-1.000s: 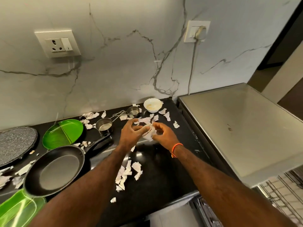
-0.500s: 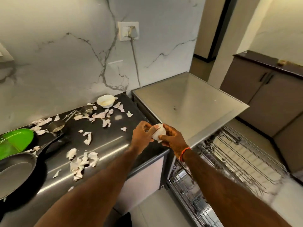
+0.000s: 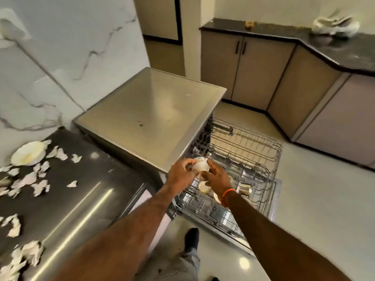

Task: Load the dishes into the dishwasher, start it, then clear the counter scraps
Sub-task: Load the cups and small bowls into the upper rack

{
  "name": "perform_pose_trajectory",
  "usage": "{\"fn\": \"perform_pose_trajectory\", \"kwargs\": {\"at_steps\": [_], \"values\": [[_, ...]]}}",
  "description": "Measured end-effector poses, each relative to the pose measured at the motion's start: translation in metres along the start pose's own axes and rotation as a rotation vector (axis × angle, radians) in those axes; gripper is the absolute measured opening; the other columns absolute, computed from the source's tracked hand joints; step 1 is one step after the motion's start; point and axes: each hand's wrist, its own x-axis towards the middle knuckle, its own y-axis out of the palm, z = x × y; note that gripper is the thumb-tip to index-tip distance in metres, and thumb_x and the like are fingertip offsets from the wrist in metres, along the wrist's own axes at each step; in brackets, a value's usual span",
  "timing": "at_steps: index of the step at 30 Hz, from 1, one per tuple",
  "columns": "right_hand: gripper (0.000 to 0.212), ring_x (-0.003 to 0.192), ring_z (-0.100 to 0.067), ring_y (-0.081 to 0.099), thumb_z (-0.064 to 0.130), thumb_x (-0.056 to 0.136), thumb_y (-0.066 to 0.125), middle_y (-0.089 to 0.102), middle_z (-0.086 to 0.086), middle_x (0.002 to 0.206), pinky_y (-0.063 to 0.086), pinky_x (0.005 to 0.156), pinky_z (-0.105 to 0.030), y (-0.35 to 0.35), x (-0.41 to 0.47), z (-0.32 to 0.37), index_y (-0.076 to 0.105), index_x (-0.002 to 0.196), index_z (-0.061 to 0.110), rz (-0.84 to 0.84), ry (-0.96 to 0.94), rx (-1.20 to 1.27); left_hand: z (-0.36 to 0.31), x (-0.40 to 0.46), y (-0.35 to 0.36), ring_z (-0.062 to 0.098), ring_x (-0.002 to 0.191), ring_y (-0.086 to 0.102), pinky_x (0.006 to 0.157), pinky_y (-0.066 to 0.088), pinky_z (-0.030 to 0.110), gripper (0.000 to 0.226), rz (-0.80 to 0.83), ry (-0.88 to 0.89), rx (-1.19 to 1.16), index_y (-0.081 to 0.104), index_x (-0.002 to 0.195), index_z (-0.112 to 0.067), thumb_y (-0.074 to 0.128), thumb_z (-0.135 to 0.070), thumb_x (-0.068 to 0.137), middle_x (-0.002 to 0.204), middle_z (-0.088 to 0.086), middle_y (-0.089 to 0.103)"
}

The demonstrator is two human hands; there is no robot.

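Over the dishwasher rack (image 3: 253, 159), paper wad (image 3: 199, 166) between left hand (image 3: 179, 174) and right hand (image 3: 218, 179), print unreadable

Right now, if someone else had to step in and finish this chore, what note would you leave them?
Both hands grip one small white cup over the pulled-out dishwasher rack: left hand on its left side, right hand on its right.
Done: a few pale dishes and a glass already sit in the rack.
Left: set the cup in, bring the white bowl from the dark counter, close and start the dishwasher, then clear the paper scraps strewn on the counter.
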Motion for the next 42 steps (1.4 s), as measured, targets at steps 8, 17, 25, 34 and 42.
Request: {"fn": "perform_pose_trajectory", "kwargs": {"at_steps": [8,17,25,34,42], "values": [[0.068,0.105,-0.024,0.069,0.033,0.083,0.081,0.063,-0.005,0.136,0.059,0.09,-0.043,-0.05,0.068,-0.05,0.053,0.143,0.022,-0.19,0.142,-0.178,0.024,0.087,0.084,0.006,0.109,0.063,0.072,0.047,0.004,0.059,0.265,-0.009,0.167,0.057,0.141,-0.016,0.078,-0.03,0.088,0.138,0.003,0.063],[0.043,0.083,-0.01,0.068,0.026,0.087,0.077,0.074,-0.002,0.113,0.056,0.07,-0.022,-0.053,0.181,-0.118,0.065,0.128,0.02,-0.203,0.448,-0.269,0.101,0.184,0.155,0.011,0.081,0.07,0.069,0.061,0.03,0.039,0.326,-0.185,0.301,0.067,0.131,-0.024,0.071,-0.035,0.094,0.115,0.0,0.074],[0.032,0.093,-0.018,0.07,0.02,0.09,0.07,0.075,-0.005,0.109,0.056,0.086,-0.03,-0.04,0.23,-0.138,0.072,0.122,0.022,-0.279,0.547,-0.379,0.131,0.214,0.179,0.009,0.085,0.066,0.059,0.048,0.01,0.025,0.289,-0.242,0.337,0.073,0.12,-0.015,0.067,-0.017,0.096,0.113,0.003,0.076],[0.027,0.079,-0.015,0.064,0.019,0.09,0.064,0.076,-0.002,0.106,0.054,0.077,-0.023,-0.038,0.229,-0.121,0.075,0.115,0.022,-0.336,0.496,-0.371,0.126,0.204,0.173,0.01,0.082,0.073,0.068,0.056,0.017,0.021,0.105,-0.042,0.238,0.078,0.109,-0.012,0.071,-0.015,0.09,0.097,0.0,0.079],[0.023,0.085,-0.014,0.064,0.015,0.092,0.068,0.075,-0.002,0.111,0.054,0.082,-0.025,-0.039,0.232,-0.133,0.076,0.112,0.021,-0.343,0.495,-0.334,0.129,0.212,0.176,0.014,0.095,0.073,0.072,0.057,0.018,0.028,0.231,-0.171,0.19,0.074,0.119,-0.012,0.066,-0.01,0.092,0.11,0.001,0.077]]}}
